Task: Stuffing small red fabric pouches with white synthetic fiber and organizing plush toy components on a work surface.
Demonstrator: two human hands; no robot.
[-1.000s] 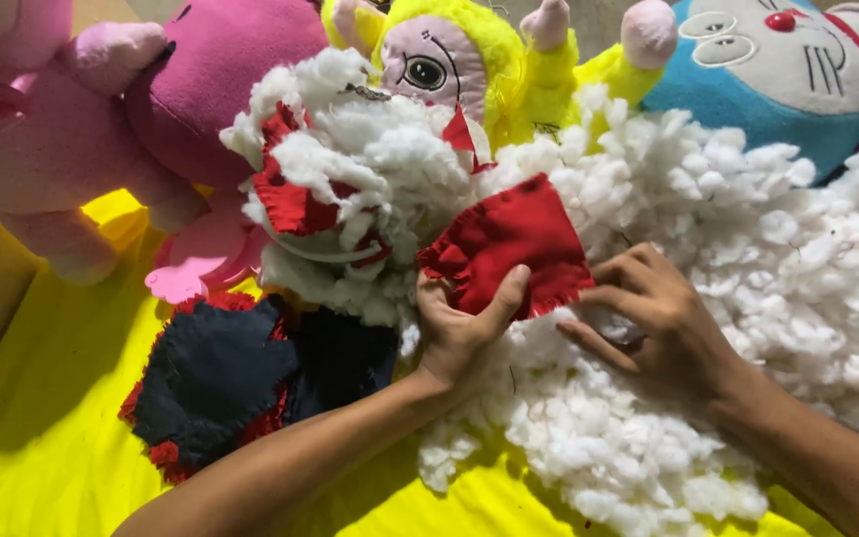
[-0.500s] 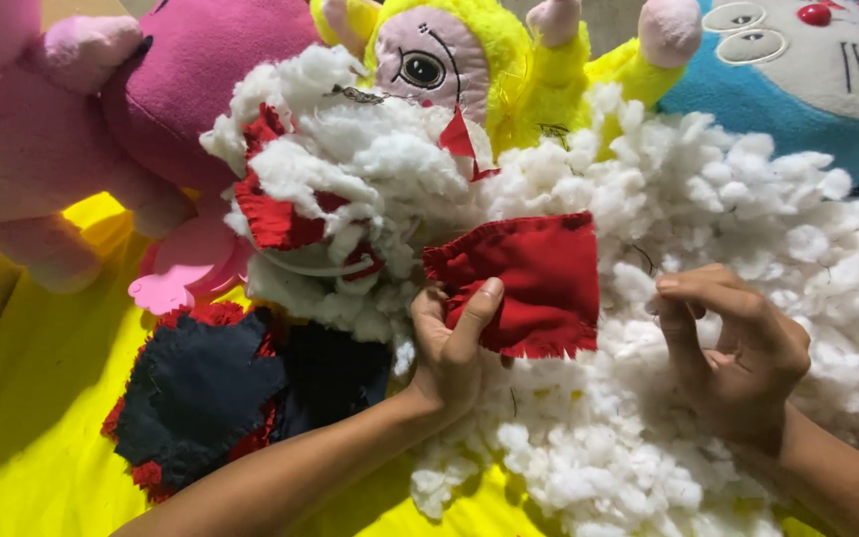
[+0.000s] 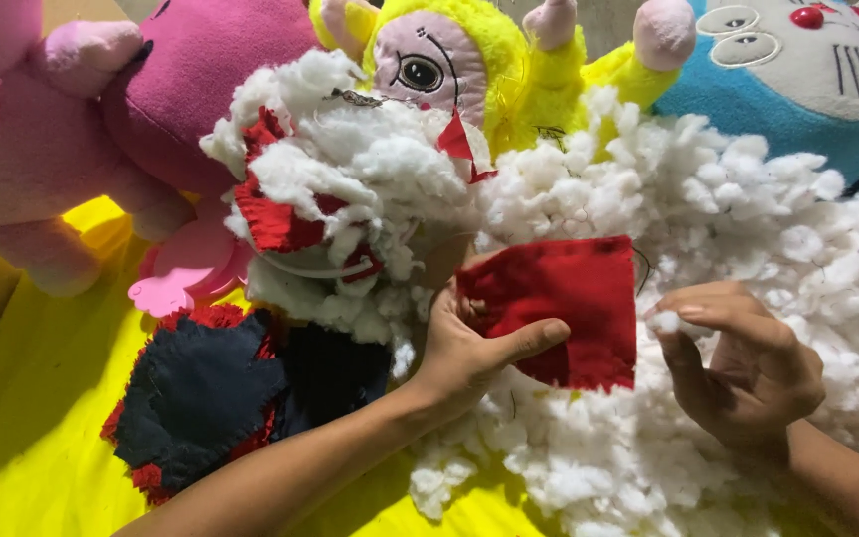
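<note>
Two hands worked at the stuffing stage: left hand gripped the red cloth pouch over the white stuffing; right hand pinched a tuft, apparently for insertion next.

Red patch lifted flat, right hand off it

The left hand now holds the red cloth piece spread wider and flatter, thumb across its lower edge, where a second ago it was bunched. The right hand has come away from the cloth and pinches a tuft of white stuffing beside it.
</note>
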